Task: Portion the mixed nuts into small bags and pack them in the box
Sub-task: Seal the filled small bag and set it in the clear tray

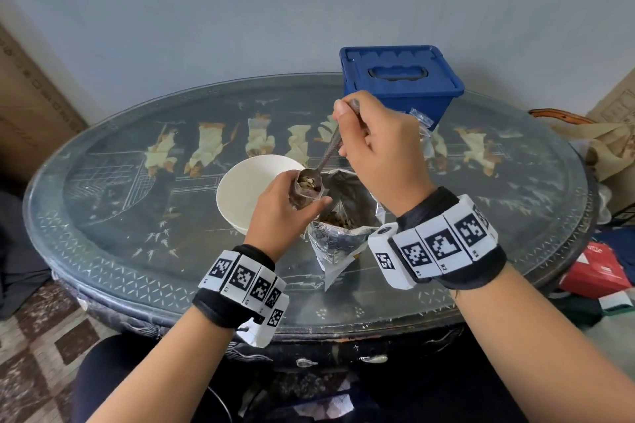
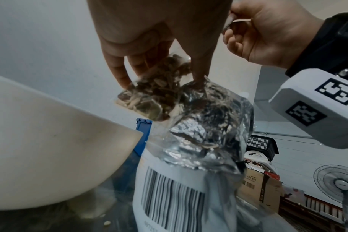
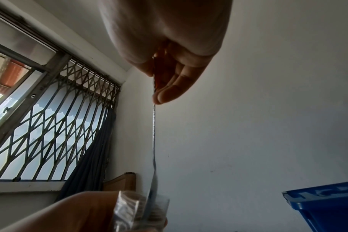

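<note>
Now your left hand [image 1: 278,209] grips the small bag [image 1: 307,192] above the big foil bag [image 1: 343,233], and your right hand [image 1: 378,148] pinches the spoon [image 1: 326,154] at its mouth. The small bag is thin, floppy and light, so hold it near the top. The blue box [image 1: 398,79] has its lid on, so you can't see inside.

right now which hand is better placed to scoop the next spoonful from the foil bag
Right. The right hand already grips the spoon, its bowl at the mouth of the small bag, directly above the open foil bag. The left hand is busy holding the small bag upright.
</note>
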